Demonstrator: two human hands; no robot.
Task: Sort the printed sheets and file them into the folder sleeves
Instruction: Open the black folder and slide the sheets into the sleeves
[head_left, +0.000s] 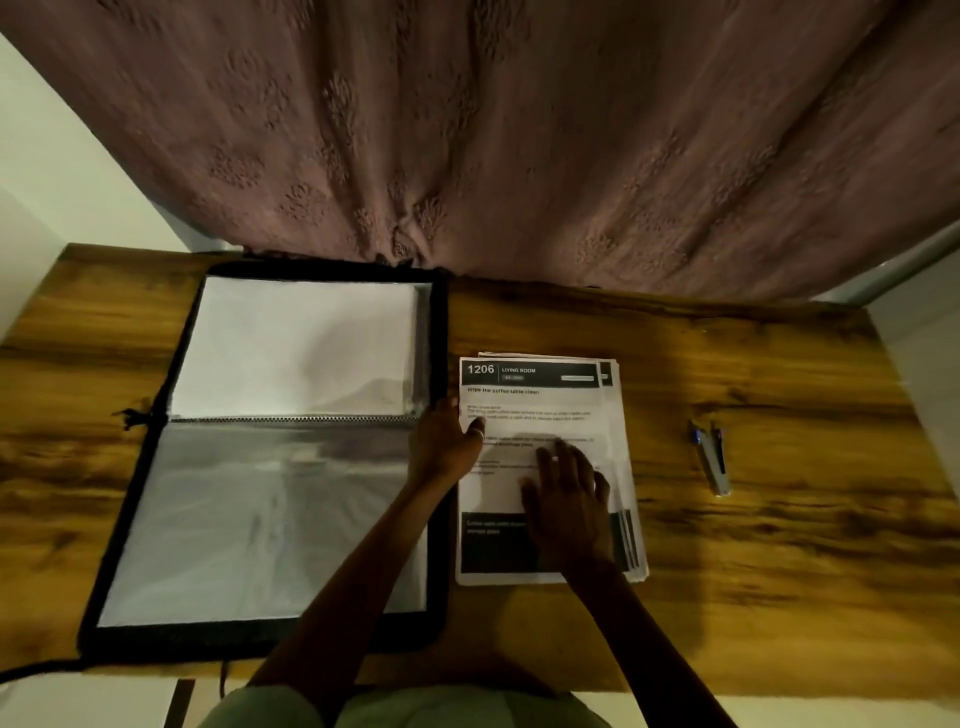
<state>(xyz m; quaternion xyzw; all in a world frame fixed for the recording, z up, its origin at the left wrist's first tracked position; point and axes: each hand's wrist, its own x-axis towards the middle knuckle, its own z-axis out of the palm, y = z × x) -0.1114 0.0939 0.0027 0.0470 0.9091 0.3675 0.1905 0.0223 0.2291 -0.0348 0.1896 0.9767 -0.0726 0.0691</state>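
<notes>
Centre: sheets (540, 405) stacked on table (779, 545), right of open folder (439, 332). Our right hand (566, 499) lies flat on them, fingers spread, covering print. Our left hand (447, 441) is at their left edge, grip unclear. Stapler (710, 457) right, curtain (519, 130) above.

The worktop (779, 597) under my right hand (569, 493) is wood, warm brown with dark, streaky grain, and it runs well out to both sides. Beyond that hand, along the worktop's far edge, a dusty mauve curtain (519, 130) hangs in folds, embossed with small flower clusters. Far left of my left hand (441, 441), past the worktop's corner, a pale wall (62, 182) shows. Far right of my right hand another pale wall (919, 353) stands by the worktop's end. Nearer me than either hand, pale floor (88, 701) shows below the near edge. The light is dim and yellowish.
</notes>
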